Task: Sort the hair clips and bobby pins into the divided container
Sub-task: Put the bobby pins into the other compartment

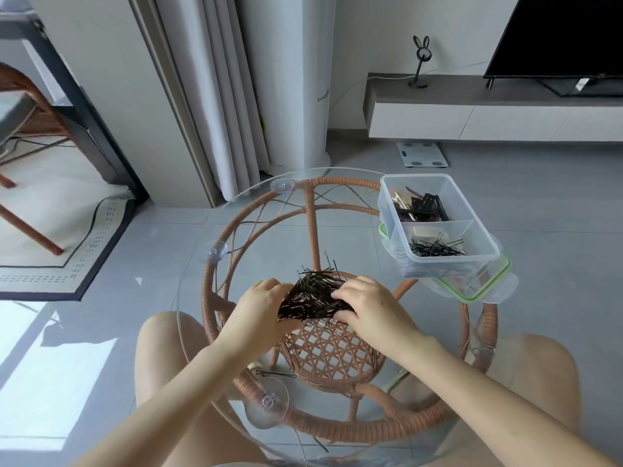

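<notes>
Head view: a clear rectangular plastic container [387,210] stands at the far right edge of the round glass-topped rattan desk [354,251], set on a clear lid with a green seal [482,284]. A clear divider splits the container into two compartments. The far one holds flat black hair clips [426,205] with a few pale metal ones beside them. The near one holds a small pile of sorted black bobby pins [436,249].

At the middle of the desk lies a loose heap of thin black metal bobby pins [312,294]. The left hand [261,305] curls its fingers around the heap's left side, and the right hand [367,305] curls over its right side, so both hands clasp the heap between them. A stray black pin [276,374] lies near the near left edge, and another single black pin [320,444] lies at the near edge.
</notes>
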`<state>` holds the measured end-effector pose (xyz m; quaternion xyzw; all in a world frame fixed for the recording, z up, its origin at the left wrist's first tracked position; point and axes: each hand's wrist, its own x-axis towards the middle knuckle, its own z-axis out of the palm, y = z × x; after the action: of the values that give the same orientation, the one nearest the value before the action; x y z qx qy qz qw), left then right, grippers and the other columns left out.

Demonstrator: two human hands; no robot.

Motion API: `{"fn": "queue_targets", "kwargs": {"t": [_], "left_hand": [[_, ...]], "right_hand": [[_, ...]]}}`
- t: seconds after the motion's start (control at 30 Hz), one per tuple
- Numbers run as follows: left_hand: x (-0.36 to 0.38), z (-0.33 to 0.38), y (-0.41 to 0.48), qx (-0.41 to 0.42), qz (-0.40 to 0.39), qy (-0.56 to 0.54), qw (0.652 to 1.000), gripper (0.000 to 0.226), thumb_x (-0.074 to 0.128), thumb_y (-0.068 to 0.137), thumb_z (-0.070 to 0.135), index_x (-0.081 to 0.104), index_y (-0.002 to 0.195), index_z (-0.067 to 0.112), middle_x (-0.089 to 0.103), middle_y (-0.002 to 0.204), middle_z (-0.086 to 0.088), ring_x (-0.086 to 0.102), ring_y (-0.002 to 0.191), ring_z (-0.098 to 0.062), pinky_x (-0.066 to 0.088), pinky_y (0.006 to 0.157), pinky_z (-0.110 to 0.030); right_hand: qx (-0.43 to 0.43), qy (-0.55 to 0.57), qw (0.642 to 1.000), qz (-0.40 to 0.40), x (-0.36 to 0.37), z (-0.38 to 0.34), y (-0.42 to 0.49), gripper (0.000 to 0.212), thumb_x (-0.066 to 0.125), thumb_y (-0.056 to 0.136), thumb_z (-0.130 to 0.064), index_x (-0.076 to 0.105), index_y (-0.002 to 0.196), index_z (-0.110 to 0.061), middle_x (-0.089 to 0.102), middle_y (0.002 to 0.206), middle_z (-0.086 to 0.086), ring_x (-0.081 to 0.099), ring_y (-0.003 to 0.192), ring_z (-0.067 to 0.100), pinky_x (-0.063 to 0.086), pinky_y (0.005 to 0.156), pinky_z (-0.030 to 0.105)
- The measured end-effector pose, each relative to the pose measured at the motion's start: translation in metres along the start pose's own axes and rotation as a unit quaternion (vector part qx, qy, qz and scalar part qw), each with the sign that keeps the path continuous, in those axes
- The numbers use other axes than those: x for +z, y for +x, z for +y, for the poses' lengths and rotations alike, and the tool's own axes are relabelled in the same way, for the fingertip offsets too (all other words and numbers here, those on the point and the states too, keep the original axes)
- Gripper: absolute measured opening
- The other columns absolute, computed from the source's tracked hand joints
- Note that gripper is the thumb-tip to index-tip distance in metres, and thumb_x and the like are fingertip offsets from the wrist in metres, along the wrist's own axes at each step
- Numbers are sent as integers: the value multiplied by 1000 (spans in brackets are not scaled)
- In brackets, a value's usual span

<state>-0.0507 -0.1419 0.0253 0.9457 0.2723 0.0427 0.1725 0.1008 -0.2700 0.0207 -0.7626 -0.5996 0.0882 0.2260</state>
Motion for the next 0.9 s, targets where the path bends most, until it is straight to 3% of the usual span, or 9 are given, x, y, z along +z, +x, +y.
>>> {"fn": "queue_targets", "kwargs": {"t": [0.17,0.47,0.63,0.7,0.9], "left_hand": [[-8,1,5,-20,-26,-13,999,35,64,82,33,64,112,15,64,106,-5,60,96,-22,48,84,-29],[-30,1,2,-42,-2,-76,996,19,63,84,23,74,94,11,71,95,-4,62,85,-16,47,75,-22],[-35,1,2,-62,7,-87,994,17,64,83,22,74,91,11,73,92,-3,65,82,-16,52,80,-32],[-37,1,4,-66,14,-95,993,17,65,82,24,75,90,11,73,90,-2,65,80,-16,53,79,-34],[-44,2,9,-67,39,-124,989,13,68,80,22,75,87,12,68,78,5,57,65,1,46,61,-10]], "right_hand": [[-23,-7,1000,6,-10,1,2,22,67,78,-8,69,98,-1,71,93,13,61,93,29,51,85,42],[-1,38,999,22,-65,-8,5,16,69,77,-13,72,92,-7,72,88,7,63,83,19,49,81,30],[47,70,995,43,-100,-7,7,18,72,75,-14,73,92,-13,67,84,-7,61,77,6,43,74,10],[60,80,993,61,-117,-1,8,19,73,73,-13,73,92,-14,68,85,-8,62,78,3,44,74,8],[97,56,988,102,-161,46,10,18,75,72,-10,73,89,-15,67,80,-9,59,71,-11,42,71,2]]}}
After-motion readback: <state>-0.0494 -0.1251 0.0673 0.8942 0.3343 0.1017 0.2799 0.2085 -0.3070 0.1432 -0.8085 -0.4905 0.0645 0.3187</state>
